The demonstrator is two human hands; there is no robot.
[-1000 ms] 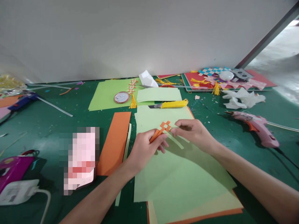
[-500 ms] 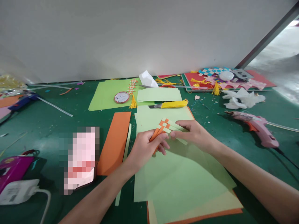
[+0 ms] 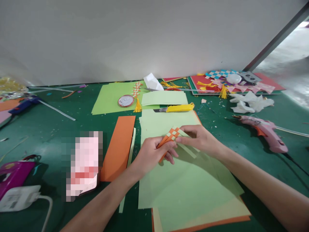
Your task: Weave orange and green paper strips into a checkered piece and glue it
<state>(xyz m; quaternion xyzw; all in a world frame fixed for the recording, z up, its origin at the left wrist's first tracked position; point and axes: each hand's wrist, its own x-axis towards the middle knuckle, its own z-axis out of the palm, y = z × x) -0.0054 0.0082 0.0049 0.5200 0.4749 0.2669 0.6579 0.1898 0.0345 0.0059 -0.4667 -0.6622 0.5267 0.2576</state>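
Between my two hands is a small woven piece of orange and pale green paper strips (image 3: 174, 132), held above a stack of pale green paper sheets (image 3: 183, 187). My left hand (image 3: 158, 149) pinches it from the left, where loose orange strips stick out past the fingers. On the other side my right hand (image 3: 195, 137) grips its right edge, with pale green strip ends showing beneath the fingers. Behind the hands lies a yellow utility knife (image 3: 180, 108), blade to the left. An orange paper rectangle (image 3: 120, 148) and a thin pale green strip (image 3: 131, 151) lie to the left.
A pink glue gun (image 3: 265, 130) and crumpled tissue (image 3: 252, 101) lie at right. A phone (image 3: 84, 164), purple box (image 3: 15, 175) and white charger (image 3: 19, 198) sit at left. Behind are a round tin lid (image 3: 126, 101), a yellow tassel (image 3: 137, 105) and a wall (image 3: 145, 38).
The woven piece has moved slightly right and down, its checks now packed closer together. My left hand shifted a little right with it, and the pale green strip ends hang differently.
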